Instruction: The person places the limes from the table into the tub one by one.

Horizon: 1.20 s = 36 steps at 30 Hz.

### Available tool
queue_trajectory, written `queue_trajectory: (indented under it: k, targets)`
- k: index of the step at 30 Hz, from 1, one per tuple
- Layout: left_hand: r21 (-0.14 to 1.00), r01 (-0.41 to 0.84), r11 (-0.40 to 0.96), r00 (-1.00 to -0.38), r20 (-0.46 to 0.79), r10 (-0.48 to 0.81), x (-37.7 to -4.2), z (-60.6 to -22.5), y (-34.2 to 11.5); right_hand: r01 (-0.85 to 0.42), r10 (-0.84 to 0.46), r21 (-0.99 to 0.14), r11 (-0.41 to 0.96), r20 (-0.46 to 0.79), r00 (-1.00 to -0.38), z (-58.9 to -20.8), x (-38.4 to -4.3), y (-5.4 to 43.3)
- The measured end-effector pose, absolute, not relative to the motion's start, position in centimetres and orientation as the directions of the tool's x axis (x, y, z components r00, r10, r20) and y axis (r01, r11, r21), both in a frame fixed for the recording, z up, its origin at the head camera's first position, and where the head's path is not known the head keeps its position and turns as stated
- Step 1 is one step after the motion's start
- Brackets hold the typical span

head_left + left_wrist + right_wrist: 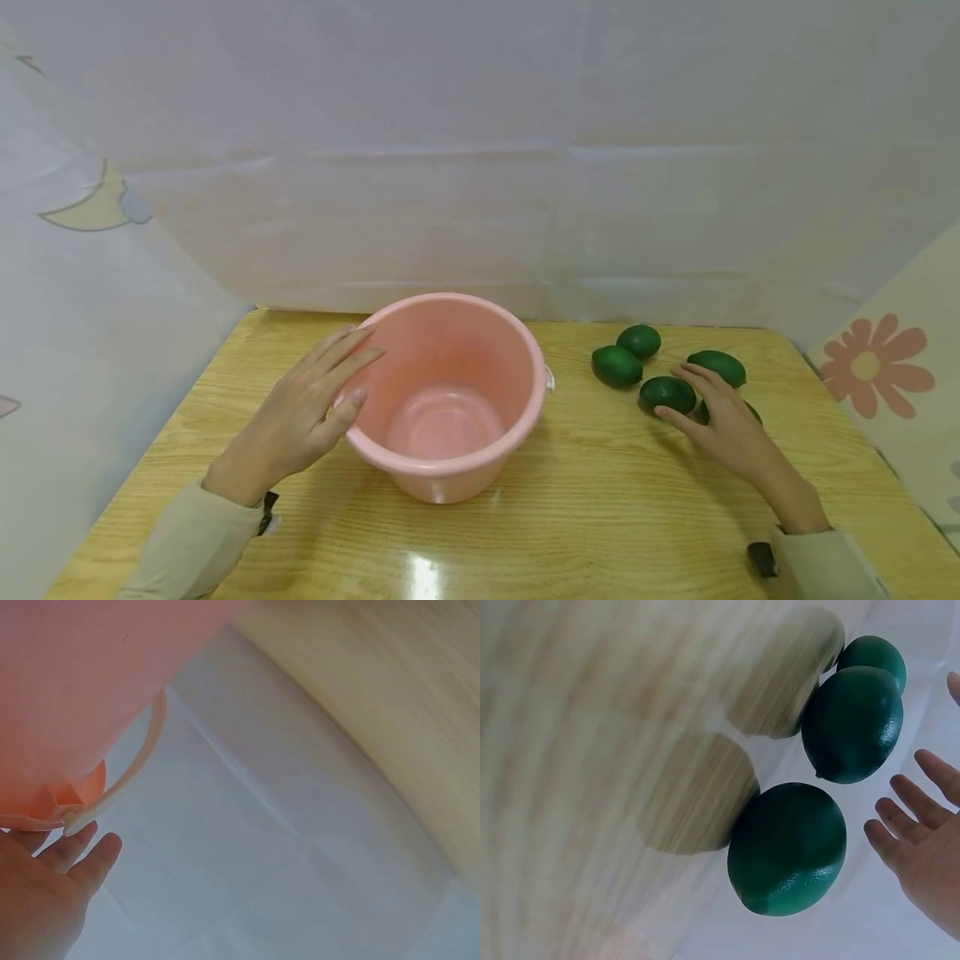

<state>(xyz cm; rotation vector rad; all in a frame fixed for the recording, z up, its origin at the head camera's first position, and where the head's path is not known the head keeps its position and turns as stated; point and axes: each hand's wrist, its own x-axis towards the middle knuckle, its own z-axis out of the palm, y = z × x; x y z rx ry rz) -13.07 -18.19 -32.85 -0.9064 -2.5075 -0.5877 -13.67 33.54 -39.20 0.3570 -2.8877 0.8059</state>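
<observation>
A pink plastic bucket (442,463) stands upright on the table, with nothing inside. My left hand (300,412) lies at its left rim, fingers loosely extended over the edge; in the left wrist view the fingertips are right at the rim by the white handle (142,761). Over the dark green limes at the right hovers my right hand (723,429), fingers spread and holding nothing. Closest to its thumb and fingertips is one lime (667,394). Another lime (752,412) is mostly hidden beneath the hand, and a further lime (717,367) lies just beyond the fingers.
Two more limes, a nearer lime (617,367) and a farther lime (639,342), lie together between the bucket and the right hand. The wooden table (570,517) ends against a pale covered wall (450,208) at the back. Patterned sheets flank both sides.
</observation>
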Motion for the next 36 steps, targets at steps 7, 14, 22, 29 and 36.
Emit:
queue_trajectory:
  k: [7, 14, 22, 29, 36]
  targets:
    - [0.248, 0.676, 0.693, -0.698, 0.516, 0.496, -13.1, -33.0, -18.2, -0.273, -0.223, -0.493, 0.826, 0.159, -0.962, -39.3, -14.3, 33.9]
    - [0.262, 0.675, 0.69, -0.704, 0.508, 0.497, -13.1, -33.0, -18.1, -0.248, -0.225, -0.498, 0.831, 0.106, -0.968, -39.3, -14.7, 34.2]
    - [0.264, 0.676, 0.688, -0.703, 0.511, 0.494, -13.1, -33.0, -18.1, -0.252, -0.239, -0.486, 0.837, 0.089, -0.967, -39.4, -15.1, 34.3]
    - [0.273, 0.666, 0.695, -0.714, 0.502, 0.488, -13.1, -33.0, -18.1, -0.27, -0.27, -0.468, 0.842, 0.068, -0.96, -39.6, -15.4, 34.4]
    - [0.281, 0.661, 0.696, -0.719, 0.502, 0.48, -13.0, -33.1, -18.1, -0.301, -0.3, -0.437, 0.848, 0.074, -0.951, -39.8, -15.6, 34.3]
